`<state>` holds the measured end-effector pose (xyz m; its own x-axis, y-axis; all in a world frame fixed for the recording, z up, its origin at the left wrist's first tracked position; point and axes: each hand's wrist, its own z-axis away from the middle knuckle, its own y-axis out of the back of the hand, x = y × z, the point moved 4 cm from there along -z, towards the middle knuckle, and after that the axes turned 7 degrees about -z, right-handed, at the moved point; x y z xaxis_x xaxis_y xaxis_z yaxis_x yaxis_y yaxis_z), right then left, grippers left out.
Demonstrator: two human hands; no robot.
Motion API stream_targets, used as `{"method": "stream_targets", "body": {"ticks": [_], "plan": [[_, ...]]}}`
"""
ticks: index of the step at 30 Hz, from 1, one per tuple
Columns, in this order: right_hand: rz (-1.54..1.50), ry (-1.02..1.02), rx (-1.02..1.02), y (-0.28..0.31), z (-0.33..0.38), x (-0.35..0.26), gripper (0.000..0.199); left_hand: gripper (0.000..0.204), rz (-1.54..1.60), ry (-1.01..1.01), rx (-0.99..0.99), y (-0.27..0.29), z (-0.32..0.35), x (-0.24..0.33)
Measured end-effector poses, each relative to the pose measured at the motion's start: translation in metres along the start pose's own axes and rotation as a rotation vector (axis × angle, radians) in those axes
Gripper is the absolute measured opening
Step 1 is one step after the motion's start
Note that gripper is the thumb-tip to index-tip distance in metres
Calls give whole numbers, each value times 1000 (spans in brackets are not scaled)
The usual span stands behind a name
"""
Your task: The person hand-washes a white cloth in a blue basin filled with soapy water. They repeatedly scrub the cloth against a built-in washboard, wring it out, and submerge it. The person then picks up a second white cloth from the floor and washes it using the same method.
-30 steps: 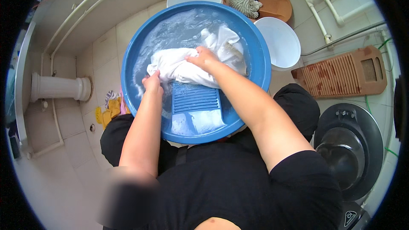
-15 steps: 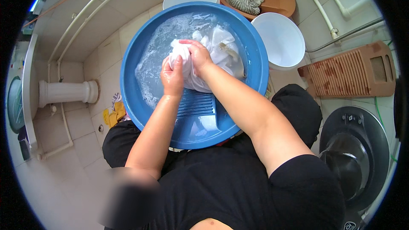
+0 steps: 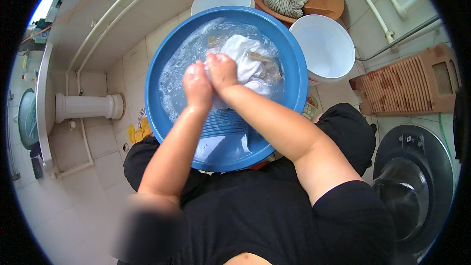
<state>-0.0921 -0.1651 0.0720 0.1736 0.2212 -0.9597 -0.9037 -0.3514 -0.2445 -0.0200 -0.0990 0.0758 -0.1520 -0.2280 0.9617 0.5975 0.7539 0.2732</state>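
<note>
Holding left hand (image 3: 197, 87) and right hand (image 3: 223, 72) together over a blue plastic washtub (image 3: 297, 76), with fingers (image 3: 219, 58) curled and any grip impossible to tell, beside wet white cloth (image 3: 243, 58) lying mostly in the tub's right half.

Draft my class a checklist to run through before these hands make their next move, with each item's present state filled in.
1. White cloth inside the blue tub: ok.
2. Left hand and right hand close together: ok.
3. Cloth lifted fully clear of the water: not ok, part lies in it.
4. Firm grip by both hands: cannot tell, the hands hide it.
5. Washboard's lower part uncovered: ok.
</note>
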Motion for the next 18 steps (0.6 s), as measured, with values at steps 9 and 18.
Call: {"method": "stream_targets", "body": {"ticks": [9, 18], "plan": [[-298, -155, -2, 4, -18, 37, 32, 25, 91, 110, -64, -13, 32, 20], [-84, -28, -218, -35, 23, 44, 32, 35, -361, 63, 92, 53, -61, -62]]}}
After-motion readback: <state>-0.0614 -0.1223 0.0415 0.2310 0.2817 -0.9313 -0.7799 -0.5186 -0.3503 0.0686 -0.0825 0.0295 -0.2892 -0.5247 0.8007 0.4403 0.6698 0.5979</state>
